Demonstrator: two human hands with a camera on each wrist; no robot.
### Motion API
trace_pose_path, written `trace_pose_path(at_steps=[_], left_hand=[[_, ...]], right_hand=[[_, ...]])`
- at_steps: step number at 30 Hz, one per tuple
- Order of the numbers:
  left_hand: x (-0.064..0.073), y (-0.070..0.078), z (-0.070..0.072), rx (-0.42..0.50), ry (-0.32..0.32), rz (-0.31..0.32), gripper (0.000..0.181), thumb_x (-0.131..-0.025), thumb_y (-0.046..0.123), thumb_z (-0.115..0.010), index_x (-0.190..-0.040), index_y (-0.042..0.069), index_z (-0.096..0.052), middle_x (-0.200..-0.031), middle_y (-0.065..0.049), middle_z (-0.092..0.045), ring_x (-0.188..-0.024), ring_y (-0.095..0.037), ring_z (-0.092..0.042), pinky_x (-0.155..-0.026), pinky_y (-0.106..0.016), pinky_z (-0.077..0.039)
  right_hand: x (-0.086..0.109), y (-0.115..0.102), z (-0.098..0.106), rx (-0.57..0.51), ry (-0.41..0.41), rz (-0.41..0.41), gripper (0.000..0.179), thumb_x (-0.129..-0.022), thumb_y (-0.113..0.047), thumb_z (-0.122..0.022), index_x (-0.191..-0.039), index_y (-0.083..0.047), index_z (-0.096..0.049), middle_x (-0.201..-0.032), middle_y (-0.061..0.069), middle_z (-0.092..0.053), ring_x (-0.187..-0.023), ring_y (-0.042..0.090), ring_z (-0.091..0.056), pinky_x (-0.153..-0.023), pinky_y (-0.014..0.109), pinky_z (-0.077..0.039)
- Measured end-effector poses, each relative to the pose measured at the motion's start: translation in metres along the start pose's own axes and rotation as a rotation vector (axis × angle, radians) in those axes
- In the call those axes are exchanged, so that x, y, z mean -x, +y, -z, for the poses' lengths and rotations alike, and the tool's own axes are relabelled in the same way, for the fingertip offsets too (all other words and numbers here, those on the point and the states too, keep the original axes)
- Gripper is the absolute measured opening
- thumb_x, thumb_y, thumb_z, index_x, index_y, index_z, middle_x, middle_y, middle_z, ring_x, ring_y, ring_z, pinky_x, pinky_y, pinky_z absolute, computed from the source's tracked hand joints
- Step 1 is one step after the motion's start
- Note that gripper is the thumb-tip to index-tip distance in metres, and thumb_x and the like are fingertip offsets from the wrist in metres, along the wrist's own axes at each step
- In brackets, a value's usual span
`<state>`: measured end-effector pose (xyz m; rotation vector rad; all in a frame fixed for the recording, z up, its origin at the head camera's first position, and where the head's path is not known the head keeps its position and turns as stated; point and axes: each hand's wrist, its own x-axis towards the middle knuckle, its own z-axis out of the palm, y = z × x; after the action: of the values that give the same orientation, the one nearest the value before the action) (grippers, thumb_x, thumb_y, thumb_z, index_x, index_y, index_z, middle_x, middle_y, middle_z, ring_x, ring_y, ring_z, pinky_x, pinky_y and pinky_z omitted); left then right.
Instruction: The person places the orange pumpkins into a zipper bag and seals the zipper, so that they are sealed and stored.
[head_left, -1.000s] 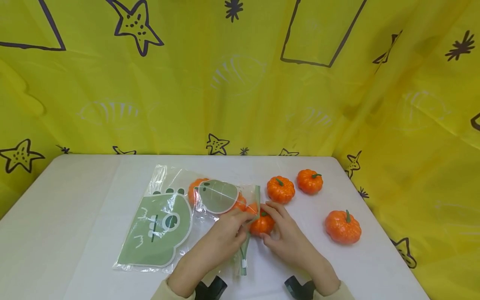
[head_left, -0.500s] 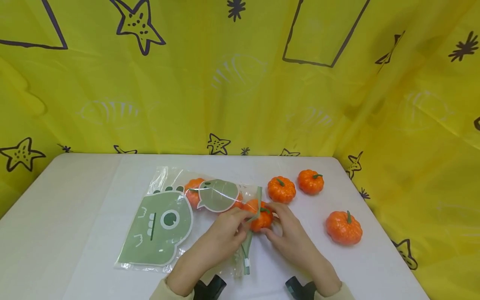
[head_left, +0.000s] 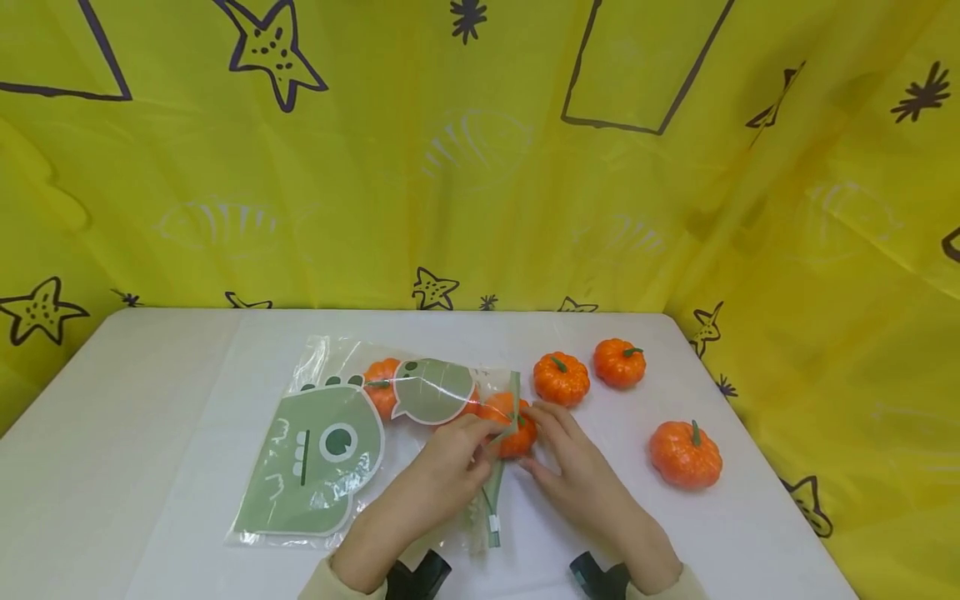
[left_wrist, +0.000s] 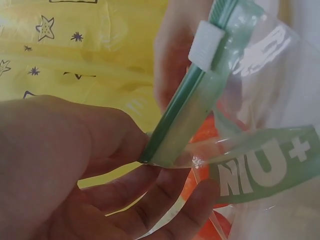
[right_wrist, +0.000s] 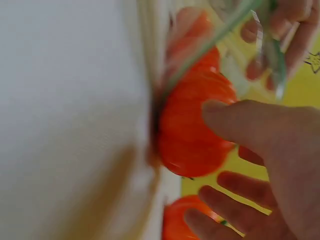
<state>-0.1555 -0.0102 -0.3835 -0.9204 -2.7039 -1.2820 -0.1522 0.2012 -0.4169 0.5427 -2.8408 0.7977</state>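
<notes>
A clear zip bag with a green cartoon monster print lies flat, its mouth facing right. My left hand pinches the bag's green zip edge; in the left wrist view the edge sits between thumb and fingers, near a white slider. At the mouth is an orange pumpkin with a green stem, partly behind the clear film. My right hand holds it from the right, thumb on its near side and fingers at its far side. Another pumpkin shows inside the bag, and more orange behind the speech-bubble print.
Two more pumpkins stand at the back right, a nearer pumpkin and a farther pumpkin. A third loose pumpkin sits toward the right edge of the white table. Yellow patterned cloth hangs behind and at the right.
The pumpkin at the mouth has slid slightly left and back, further under the film, with my right hand following. The pumpkin inside has shifted a little left. My left hand keeps its pinch.
</notes>
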Motion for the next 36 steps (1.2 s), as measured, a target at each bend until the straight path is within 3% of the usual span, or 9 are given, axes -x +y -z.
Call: trace_pose_path(at_steps=[6,11,16,21,30,36], left_hand=[[-0.001,-0.003,0.001,0.009,-0.017,0.022,0.026,-0.094,0.002,-0.060,-0.119,0.001,-0.067,-0.113,-0.010,-0.069,-0.100,-0.020,-0.062,-0.087,-0.031,-0.056],[-0.002,-0.002,0.000,-0.009,0.005,-0.001,0.026,-0.093,0.001,-0.060,-0.118,0.001,-0.067,-0.111,-0.011,-0.069,-0.101,-0.021,-0.064,-0.090,-0.034,-0.056],[0.000,0.000,0.000,-0.022,0.033,-0.030,0.027,-0.091,-0.004,-0.058,-0.116,0.000,-0.067,-0.109,-0.011,-0.069,-0.099,-0.022,-0.064,-0.091,-0.035,-0.056],[0.000,0.001,0.003,0.001,0.018,-0.022,0.030,-0.092,-0.005,-0.057,-0.119,-0.001,-0.067,-0.113,-0.012,-0.069,-0.103,-0.022,-0.065,-0.092,-0.035,-0.056],[-0.001,0.001,0.006,0.027,-0.008,0.011,0.028,-0.092,-0.001,-0.059,-0.119,0.002,-0.067,-0.113,-0.010,-0.069,-0.099,-0.020,-0.064,-0.088,-0.033,-0.056],[-0.001,0.001,0.003,0.011,0.000,-0.025,0.029,-0.092,-0.004,-0.057,-0.119,0.000,-0.067,-0.114,-0.013,-0.069,-0.099,-0.021,-0.065,-0.088,-0.032,-0.057]], right_hand=[[0.004,-0.004,0.022,0.051,-0.125,0.003,0.047,-0.087,-0.020,-0.076,-0.130,-0.011,-0.061,-0.136,0.001,-0.055,-0.122,0.023,-0.059,-0.103,0.046,-0.049],[0.006,-0.005,0.024,0.070,-0.196,0.027,0.042,-0.088,-0.021,-0.074,-0.129,-0.014,-0.064,-0.140,0.002,-0.052,-0.122,0.023,-0.058,-0.100,0.044,-0.051],[0.007,-0.008,0.016,0.093,-0.187,0.061,0.050,-0.087,-0.021,-0.075,-0.135,-0.017,-0.060,-0.146,0.005,-0.047,-0.123,0.027,-0.058,-0.098,0.045,-0.053],[0.006,-0.012,0.009,0.075,-0.195,0.069,0.053,-0.088,-0.022,-0.074,-0.138,-0.021,-0.057,-0.153,0.003,-0.040,-0.127,0.028,-0.055,-0.099,0.046,-0.052],[0.006,-0.010,0.014,0.042,-0.217,-0.025,0.060,-0.089,-0.021,-0.073,-0.145,-0.019,-0.051,-0.151,0.001,-0.042,-0.128,0.026,-0.055,-0.101,0.047,-0.051],[0.005,-0.012,0.006,-0.002,-0.273,-0.020,0.063,-0.092,-0.025,-0.070,-0.149,-0.022,-0.045,-0.156,-0.002,-0.036,-0.130,0.022,-0.053,-0.105,0.045,-0.048]])
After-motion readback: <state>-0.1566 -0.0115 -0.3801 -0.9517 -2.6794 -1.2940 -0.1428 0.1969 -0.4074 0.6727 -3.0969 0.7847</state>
